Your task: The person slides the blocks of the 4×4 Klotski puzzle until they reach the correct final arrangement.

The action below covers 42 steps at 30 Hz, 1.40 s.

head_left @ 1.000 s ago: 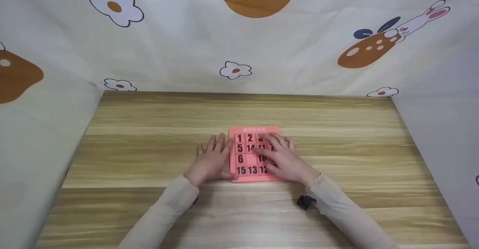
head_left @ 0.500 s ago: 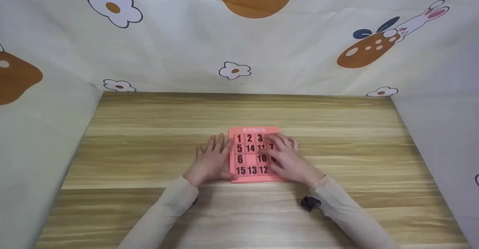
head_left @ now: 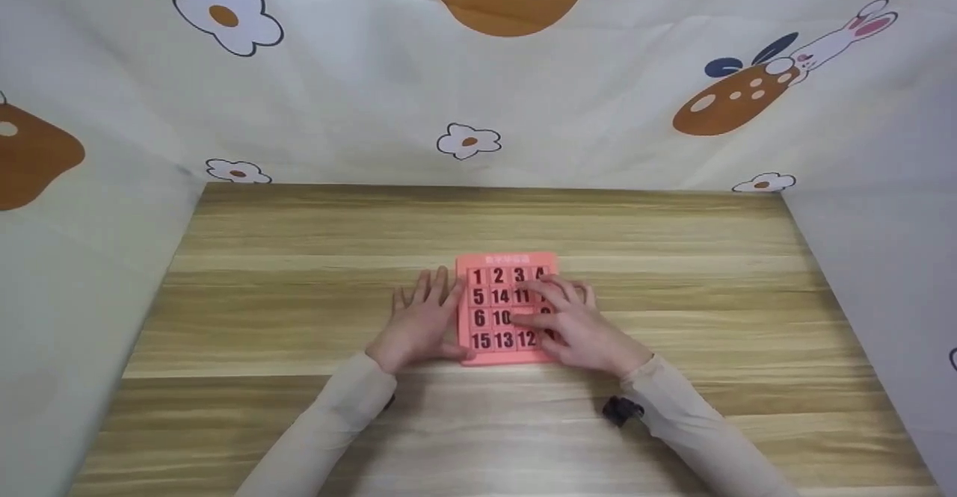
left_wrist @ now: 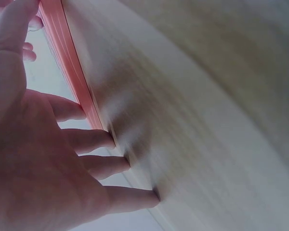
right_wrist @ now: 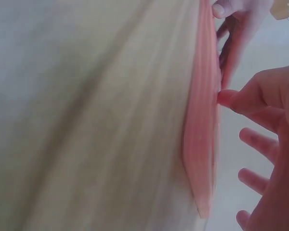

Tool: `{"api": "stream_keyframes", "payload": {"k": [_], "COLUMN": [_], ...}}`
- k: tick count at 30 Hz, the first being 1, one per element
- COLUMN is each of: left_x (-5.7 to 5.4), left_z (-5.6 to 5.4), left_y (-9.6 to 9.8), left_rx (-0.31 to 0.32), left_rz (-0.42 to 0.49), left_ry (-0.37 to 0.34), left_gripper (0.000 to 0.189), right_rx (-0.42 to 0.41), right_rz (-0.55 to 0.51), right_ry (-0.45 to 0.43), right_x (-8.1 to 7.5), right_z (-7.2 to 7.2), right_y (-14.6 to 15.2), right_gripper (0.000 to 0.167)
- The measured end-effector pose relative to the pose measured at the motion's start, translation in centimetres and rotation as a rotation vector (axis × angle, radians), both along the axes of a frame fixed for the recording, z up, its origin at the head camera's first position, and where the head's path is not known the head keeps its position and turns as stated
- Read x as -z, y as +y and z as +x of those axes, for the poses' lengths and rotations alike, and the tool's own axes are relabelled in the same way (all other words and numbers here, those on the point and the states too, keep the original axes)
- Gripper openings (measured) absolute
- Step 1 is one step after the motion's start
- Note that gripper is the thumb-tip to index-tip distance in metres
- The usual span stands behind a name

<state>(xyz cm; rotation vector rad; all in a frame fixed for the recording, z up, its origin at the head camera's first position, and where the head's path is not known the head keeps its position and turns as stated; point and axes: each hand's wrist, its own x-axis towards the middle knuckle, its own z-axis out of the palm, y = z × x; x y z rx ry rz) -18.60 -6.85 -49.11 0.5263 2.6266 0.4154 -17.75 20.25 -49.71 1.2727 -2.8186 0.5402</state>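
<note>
A pink sliding number puzzle (head_left: 507, 259) lies flat on the table, its black-numbered tiles set in a square frame. Along its left edge rests my left hand (head_left: 419, 326), fingers spread and straight, thumb at the lower left corner. In the left wrist view its fingertips (left_wrist: 123, 163) reach down to the puzzle's side and the wood. My right hand (head_left: 587, 329) lies over the right columns, index finger at the right side of the 10 tile (head_left: 502, 318). The right wrist view shows the thumb (right_wrist: 229, 98) at the puzzle's upper face. Some right-column numbers are hidden under this hand.
The wood-grain table (head_left: 314, 243) is closed in by a pale cloth backdrop (head_left: 359, 93) printed with flowers and a rabbit. A small black device (head_left: 623, 410) sits at the right wrist.
The 10 tile has slid one place left into the gap beside the 6. My right hand shifted right, then its index finger reached left with the tile. The left hand stays put.
</note>
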Motion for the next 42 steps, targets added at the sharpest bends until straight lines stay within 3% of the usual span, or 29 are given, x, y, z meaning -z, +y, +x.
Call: {"api": "stream_keyframes", "payload": {"k": [7,13,21,26,33,39,42], "left_x": [0.05,0.00,0.02,0.00,0.14,0.18,0.20], "left_z": [0.00,-0.03,-0.02,-0.01,-0.02,-0.08,-0.06], "left_y": [0.04,0.06,0.01,0.00,0.00,0.06,0.08], "left_rx": [0.005,0.002,-0.001,0.001,0.015,0.009,0.005], "left_rz": [0.004,-0.007,0.002,0.007,-0.004,-0.005,0.000], "left_ry": [0.005,0.002,0.007,0.008,0.016,0.012,0.010], "left_gripper": [0.115,0.116,0.117,0.116,0.114,0.115,0.116], "right_rx": [0.076,0.164,0.116,0.111,0.023,0.105,0.092], "right_rz": [-0.039,0.013,-0.034,-0.042,-0.087,-0.023,-0.019], "right_ry": [0.018,0.008,-0.016,-0.003,-0.006,-0.011,-0.021], "right_x": [-0.12,-0.02,-0.22,-0.08,0.07,-0.12,-0.15], "right_z": [-0.45,-0.67,-0.26,-0.20,-0.16,-0.35,-0.41], "right_y": [0.03,0.34,0.55,0.62,0.91,0.65,0.32], "right_gripper": [0.044,0.052,0.039,0.038,0.030,0.038,0.039]}}
